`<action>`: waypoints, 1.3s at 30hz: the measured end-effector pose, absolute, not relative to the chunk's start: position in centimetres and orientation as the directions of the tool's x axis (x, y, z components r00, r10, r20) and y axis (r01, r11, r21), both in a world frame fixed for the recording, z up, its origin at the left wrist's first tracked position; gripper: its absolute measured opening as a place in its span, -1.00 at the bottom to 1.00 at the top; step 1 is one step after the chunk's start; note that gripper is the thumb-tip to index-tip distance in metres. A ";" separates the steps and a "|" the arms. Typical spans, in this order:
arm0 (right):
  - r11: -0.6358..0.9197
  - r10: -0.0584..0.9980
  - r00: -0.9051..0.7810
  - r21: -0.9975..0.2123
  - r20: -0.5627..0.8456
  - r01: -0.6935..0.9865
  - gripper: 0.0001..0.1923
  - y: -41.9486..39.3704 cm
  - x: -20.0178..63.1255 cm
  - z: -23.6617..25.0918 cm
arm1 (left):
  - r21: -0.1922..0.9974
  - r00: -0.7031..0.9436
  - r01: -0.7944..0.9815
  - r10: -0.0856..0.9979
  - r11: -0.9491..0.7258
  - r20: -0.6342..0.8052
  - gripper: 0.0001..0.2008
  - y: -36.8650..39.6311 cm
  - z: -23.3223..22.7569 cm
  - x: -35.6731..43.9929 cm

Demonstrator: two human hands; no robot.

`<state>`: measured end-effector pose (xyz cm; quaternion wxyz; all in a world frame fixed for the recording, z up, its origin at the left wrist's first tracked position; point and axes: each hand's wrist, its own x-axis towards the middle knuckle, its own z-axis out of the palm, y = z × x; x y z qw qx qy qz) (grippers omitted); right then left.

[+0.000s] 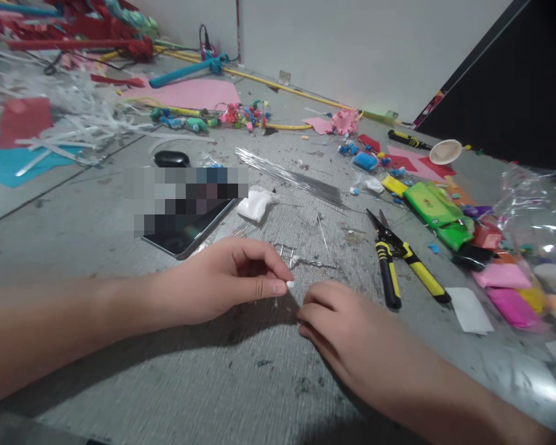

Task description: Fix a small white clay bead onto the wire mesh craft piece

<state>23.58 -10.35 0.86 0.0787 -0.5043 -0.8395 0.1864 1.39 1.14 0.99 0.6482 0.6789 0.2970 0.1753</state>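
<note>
No legible lettering, small marking (428,200) on green packet (433,211), too blurred to read

We are counting two bare hands, one left hand (222,272) and one right hand (343,315). Nearest them, we are finding one tiny white piece (290,284) and one twisted wire form (315,264). Beyond, we are numbering one phone (186,241), one black oval case (171,159), one white lump (256,205), one bundle of straight wires (291,177) and one pair of pliers (391,238). To the right, we are noting one white card (470,311), one round pale disc (445,151), one yellow-and-black handled tool (408,139) and two pink packets (503,275). Toward the back, we are tallying two blue tubes (185,71). We are leaving the white strips (88,117) uncounted: they are overlapping too thickly.
</note>
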 end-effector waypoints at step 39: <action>0.440 0.886 -0.058 -0.794 0.460 0.420 -0.90 -10.4 22.2 0.3 | 0.956 0.810 0.026 0.554 0.292 -0.191 -0.86 0.2 0.3 1.1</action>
